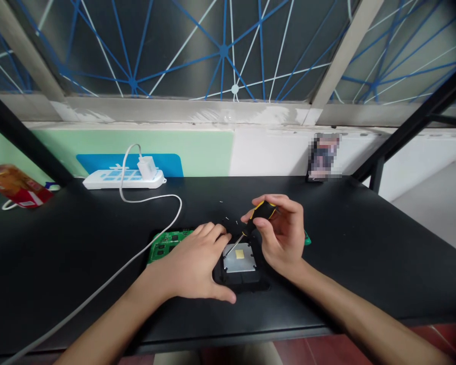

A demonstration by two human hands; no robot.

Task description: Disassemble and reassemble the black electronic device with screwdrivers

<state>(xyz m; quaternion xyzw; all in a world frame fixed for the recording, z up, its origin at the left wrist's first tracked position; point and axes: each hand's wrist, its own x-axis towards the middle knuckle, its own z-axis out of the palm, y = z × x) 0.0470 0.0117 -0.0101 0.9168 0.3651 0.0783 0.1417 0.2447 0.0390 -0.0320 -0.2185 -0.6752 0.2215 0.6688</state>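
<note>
1 screwdriver (263, 211) is being gripped by the right hand (283, 237), fingers and thumb clamped on its black-and-yellow handle; clock positions are being taken from the centre of the metal plate (247, 261). The handle is lying at 1 o'clock, its slim shaft slanting toward the plate's 10 o'clock corner; whether the tip is touching cannot be told. The plate is sitting within a black housing (238, 279) on the tabletop (365, 243). The left hand (192, 263) is resting at 9 o'clock, thumb and fingers spread apart, partly covering the housing and a green circuit board (161, 249). Small pale slivers (227, 218) are lying at 11 o'clock.

Handling, judged by appearance: the screwdriver is probably feeling light and stiff, its thick handle offering the surest hold. The plate is looking thin, rigid and perhaps slippery, its edges giving better purchase than its face. The housing is seeming light enough to slide, its outer rim suiting a steadying grip. The board is looking fragile, its bare edges being the safest hold.
</note>
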